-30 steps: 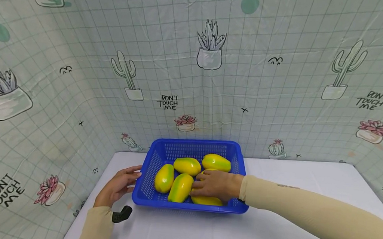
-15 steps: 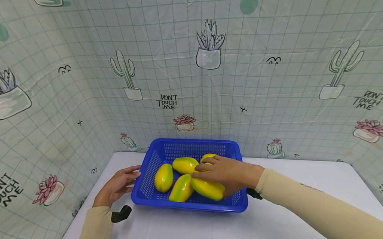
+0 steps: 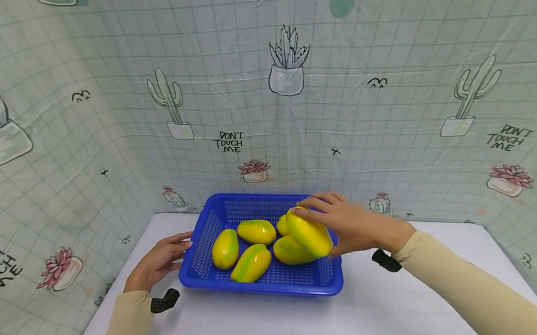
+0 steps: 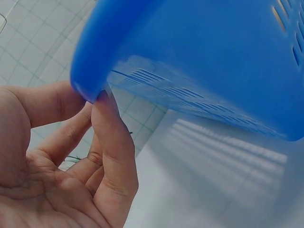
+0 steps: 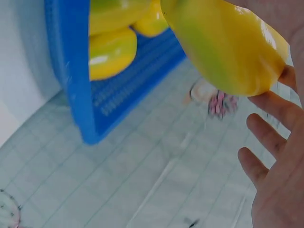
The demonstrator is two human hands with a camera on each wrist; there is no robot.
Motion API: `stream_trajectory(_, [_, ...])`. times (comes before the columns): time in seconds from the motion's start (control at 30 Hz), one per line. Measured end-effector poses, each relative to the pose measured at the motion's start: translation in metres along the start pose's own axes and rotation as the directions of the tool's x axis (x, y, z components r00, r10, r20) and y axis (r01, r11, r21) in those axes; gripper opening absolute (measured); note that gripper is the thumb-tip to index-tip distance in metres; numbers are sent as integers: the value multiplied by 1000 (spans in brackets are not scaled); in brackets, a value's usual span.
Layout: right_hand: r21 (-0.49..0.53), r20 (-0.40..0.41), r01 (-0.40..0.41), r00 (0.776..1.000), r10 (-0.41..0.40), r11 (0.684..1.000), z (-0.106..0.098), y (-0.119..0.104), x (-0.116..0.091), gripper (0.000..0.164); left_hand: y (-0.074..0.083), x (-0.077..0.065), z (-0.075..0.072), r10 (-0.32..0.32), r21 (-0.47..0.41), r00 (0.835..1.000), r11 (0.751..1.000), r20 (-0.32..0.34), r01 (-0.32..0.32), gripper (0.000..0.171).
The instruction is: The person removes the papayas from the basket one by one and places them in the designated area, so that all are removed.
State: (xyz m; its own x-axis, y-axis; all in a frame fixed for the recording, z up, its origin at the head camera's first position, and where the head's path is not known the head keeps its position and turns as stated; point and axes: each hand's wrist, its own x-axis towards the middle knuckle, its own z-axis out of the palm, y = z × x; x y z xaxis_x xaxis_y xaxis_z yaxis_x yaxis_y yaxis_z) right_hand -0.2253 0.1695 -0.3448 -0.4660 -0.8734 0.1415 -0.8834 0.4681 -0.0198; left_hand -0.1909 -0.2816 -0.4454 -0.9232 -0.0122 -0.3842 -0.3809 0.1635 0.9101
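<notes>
A blue plastic basket [image 3: 261, 288] with slotted walls stands on the white table, several yellow-green papayas lying inside it. My right hand [image 3: 356, 224] grips one papaya [image 3: 309, 235], raised and tilted over the basket's right part. In the right wrist view, fingertips touch this papaya [image 5: 228, 47] near its end, while two other fingers stand free of it. Below it in the head view lies another papaya [image 3: 292, 251], and one behind is partly hidden. My left hand [image 3: 163, 258] is at the basket's left side; the left wrist view has thumb and a finger pinching the rim [image 4: 88, 71].
Other papayas [image 3: 225, 249] lie in the left half of the basket. White cloth covers the table [image 3: 246, 326]. A patterned curtain [image 3: 325, 114] rises close behind the basket and along the left side. Each wrist carries a small black camera [image 3: 386, 260].
My right hand has taken hold of a papaya from the basket's right side and lifted it up and to the right. My left hand has stayed at the rim.
</notes>
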Motion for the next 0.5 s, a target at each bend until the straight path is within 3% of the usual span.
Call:
stream_trajectory(0.2, [34,-100,-104,989,107,994,0,17,-27,117,-1,-1,-2,7,-8,1000,1000,11,-7,56])
stream_trajectory(0.5, [38,-186,-243,951,246,969,15,41,-71,112,-1,-2,-1,7,-21,1000,1000,14,-7,56])
